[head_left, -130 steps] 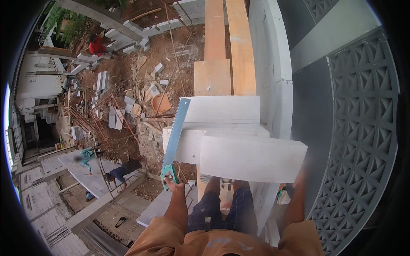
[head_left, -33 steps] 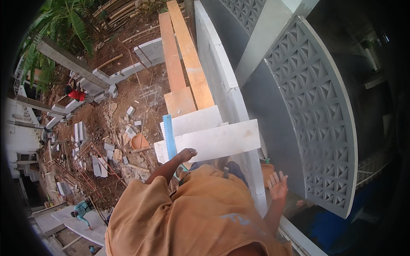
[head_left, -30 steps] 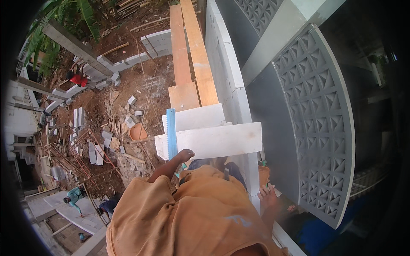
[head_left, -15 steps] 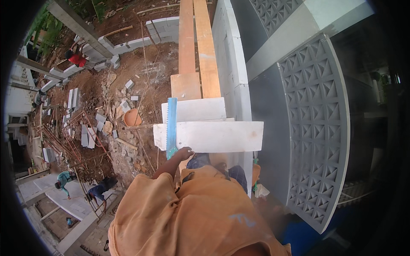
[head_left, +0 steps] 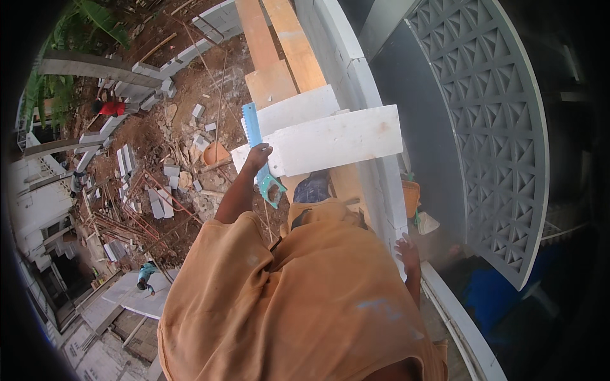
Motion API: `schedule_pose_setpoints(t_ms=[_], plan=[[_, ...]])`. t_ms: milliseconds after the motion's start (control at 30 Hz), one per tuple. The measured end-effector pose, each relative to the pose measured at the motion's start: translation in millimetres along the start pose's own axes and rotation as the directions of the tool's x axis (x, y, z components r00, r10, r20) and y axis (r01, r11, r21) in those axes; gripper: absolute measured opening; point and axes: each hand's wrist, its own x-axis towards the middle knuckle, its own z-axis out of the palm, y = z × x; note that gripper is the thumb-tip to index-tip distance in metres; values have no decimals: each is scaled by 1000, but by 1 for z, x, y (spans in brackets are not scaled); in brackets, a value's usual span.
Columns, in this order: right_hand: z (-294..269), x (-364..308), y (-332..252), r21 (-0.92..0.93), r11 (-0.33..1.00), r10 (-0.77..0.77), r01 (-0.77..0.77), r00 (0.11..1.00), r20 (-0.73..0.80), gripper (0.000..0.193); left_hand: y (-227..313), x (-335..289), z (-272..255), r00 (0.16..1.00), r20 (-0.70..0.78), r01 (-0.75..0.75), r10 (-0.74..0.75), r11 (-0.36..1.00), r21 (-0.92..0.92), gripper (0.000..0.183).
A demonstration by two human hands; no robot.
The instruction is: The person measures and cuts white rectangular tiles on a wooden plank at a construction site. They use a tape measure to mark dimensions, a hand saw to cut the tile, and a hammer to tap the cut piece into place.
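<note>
My left hand is closed round the blue blade of a hand saw, just above its green handle. Teeth run along the blade's left edge. Beneath the saw, a long white block lies crosswise over the planks, its left end partly hidden by my hand. Just beyond it another white block rests, partly covered. Off to the lower right, my right hand is held out beside the white block wall with its fingers apart, holding nothing.
Wooden planks stretch ahead along the white block wall. A grey patterned panel stands to the right. Far below on the left are soil, loose blocks, poles and an orange basin. Other people are down there.
My left hand has moved up from beside the saw's handle onto its blade. My right hand has come into view by the wall. The whole view has turned, tilting the block and planks.
</note>
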Motion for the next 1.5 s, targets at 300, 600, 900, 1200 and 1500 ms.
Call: schedule_pose_setpoints(t_ms=[300, 600, 900, 1200, 1500], plan=[[-39, -29, 189, 642, 756, 249, -130, 963, -99, 60, 28, -34, 164, 964, 265, -53, -13, 969, 241, 48], [-40, -36, 221, 886, 444, 24, 134, 987, -161, 53, 115, -163, 382, 606, 791, -213, -80, 942, 258, 51], [-13, -80, 242, 922, 335, -46, 191, 981, -187, 52, 132, -234, 477, 315, 914, -167, -255, 933, 317, 76], [-24, -137, 273, 847, 41, 388, 529, 773, -502, 45, 153, -298, 534, 77, 885, -475, -460, 763, 438, 70], [96, -115, 255, 636, -39, 661, 771, 497, -562, 30, 207, -84, 573, 464, 687, -753, -559, 160, 639, 54]])
